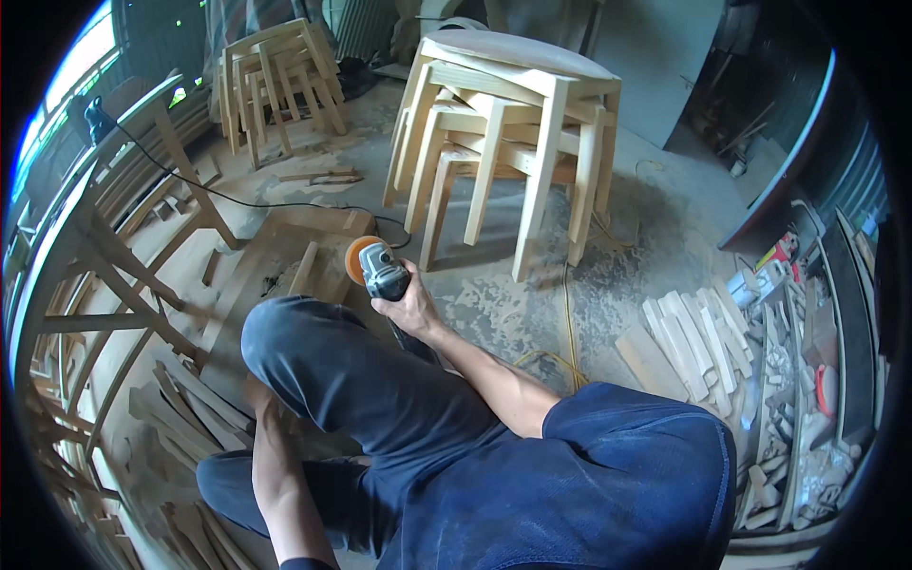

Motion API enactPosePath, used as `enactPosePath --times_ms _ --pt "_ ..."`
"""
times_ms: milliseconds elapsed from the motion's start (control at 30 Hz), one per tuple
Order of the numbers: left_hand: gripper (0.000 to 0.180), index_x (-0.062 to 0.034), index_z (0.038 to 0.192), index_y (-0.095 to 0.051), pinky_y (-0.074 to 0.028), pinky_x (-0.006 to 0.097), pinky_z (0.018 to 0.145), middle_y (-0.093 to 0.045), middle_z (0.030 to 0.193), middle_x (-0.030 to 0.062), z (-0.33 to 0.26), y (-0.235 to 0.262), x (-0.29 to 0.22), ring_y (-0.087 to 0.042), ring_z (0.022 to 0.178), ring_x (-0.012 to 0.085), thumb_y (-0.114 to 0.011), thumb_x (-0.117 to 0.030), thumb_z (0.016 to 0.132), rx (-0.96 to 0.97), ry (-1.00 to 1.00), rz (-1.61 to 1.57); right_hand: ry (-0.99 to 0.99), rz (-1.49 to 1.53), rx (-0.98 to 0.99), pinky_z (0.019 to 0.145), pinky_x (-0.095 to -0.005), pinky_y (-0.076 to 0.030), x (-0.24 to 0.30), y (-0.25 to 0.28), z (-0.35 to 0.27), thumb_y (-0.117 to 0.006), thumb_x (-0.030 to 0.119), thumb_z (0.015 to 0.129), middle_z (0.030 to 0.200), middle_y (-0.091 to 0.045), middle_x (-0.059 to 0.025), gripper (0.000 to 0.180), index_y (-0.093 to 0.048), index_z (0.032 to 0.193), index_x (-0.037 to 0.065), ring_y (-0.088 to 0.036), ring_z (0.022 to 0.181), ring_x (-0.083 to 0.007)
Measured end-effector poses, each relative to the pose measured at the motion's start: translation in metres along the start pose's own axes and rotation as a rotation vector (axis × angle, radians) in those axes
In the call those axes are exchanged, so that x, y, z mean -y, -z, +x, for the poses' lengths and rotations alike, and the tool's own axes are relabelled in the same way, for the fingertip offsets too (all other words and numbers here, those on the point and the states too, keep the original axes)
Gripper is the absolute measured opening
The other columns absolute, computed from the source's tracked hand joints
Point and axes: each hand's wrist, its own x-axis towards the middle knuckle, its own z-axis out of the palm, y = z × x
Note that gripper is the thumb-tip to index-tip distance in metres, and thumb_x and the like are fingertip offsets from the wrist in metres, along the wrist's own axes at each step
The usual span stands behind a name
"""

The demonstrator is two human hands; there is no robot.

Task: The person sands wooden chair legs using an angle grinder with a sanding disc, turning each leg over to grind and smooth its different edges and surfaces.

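Sander gripped over a board on the workshop floor

Sander [377, 267]: grey body, orange disc on its left end, held just above a wooden board [306, 267] that lies on a low plank platform [242, 285]. Right hand [407, 306] wraps the rear of the tool, fingers clenched around the grey housing, forearm running back toward the lower right. A black cord [228, 198] trails from the tool's area across the floor to the upper left.

Left hand [263, 410] sits low, behind the raised left knee [285, 332], down among scrap slats [185, 399]; fingers mostly hidden by the leg, so cannot tell whether they grip anything. Person crouches in dark blue trousers, knee just beside the sander.

Surroundings: stack of pale wooden stools [508, 142] stands directly beyond the sander, near it but apart. A second stack of stools [275, 81] farther back at upper left. Yellow cable [568, 313] runs over the dusty concrete floor [655, 218] past the right forearm. Pile of short cut wooden pieces [693, 337] at right, well apart from the tool. Wooden frames [104, 275] lean along the left edge.
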Motion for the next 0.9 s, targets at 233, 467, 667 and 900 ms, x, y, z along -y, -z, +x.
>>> enactPosePath --times_ms 233,467,667,900 --pt "0.058 -0.0100 0.136 -0.069 -0.057 0.052 0.099 -0.074 0.125 0.0229 -0.037 0.016 0.013 -0.070 0.118 0.0422 -0.080 -0.034 0.084 0.056 0.047 0.034 0.019 -0.059 0.233 0.116 -0.0468 -0.046 0.002 -0.025 0.007 -0.089 0.032 0.081 0.141 -0.057 -0.0258 0.101 -0.029 0.156 0.000 -0.059 0.135 -0.0365" --pt "0.062 -0.0134 0.143 -0.066 -0.055 0.052 0.105 -0.071 0.132 0.0237 -0.053 0.027 0.004 -0.067 0.124 0.0429 -0.078 -0.033 0.086 0.142 0.063 0.040 -0.081 -0.244 0.478 0.111 -0.0502 -0.049 0.003 -0.046 0.035 -0.089 0.028 0.081 0.140 -0.062 -0.0255 0.097 -0.031 0.157 0.007 -0.062 0.131 -0.0430" --pt "0.065 -0.0163 0.148 -0.063 -0.053 0.052 0.109 -0.068 0.137 0.0244 -0.054 0.025 -0.023 -0.064 0.129 0.0435 -0.076 -0.033 0.087 0.151 0.095 0.005 -0.301 -0.234 0.571 0.115 -0.0454 -0.047 -0.013 -0.068 0.069 -0.091 0.026 0.080 0.141 -0.060 -0.0200 0.096 -0.036 0.156 0.006 -0.061 0.135 -0.0333" --pt "0.069 -0.0062 0.145 -0.063 -0.051 0.052 0.111 -0.066 0.140 0.0249 -0.057 0.003 -0.008 -0.060 0.130 0.0467 -0.077 -0.010 0.078 -0.048 0.010 -0.236 -0.339 -0.176 0.693 0.113 -0.0400 -0.048 -0.036 -0.120 0.083 -0.089 0.011 0.082 0.139 -0.057 -0.0158 0.090 -0.035 0.154 0.003 -0.060 0.128 -0.0253"
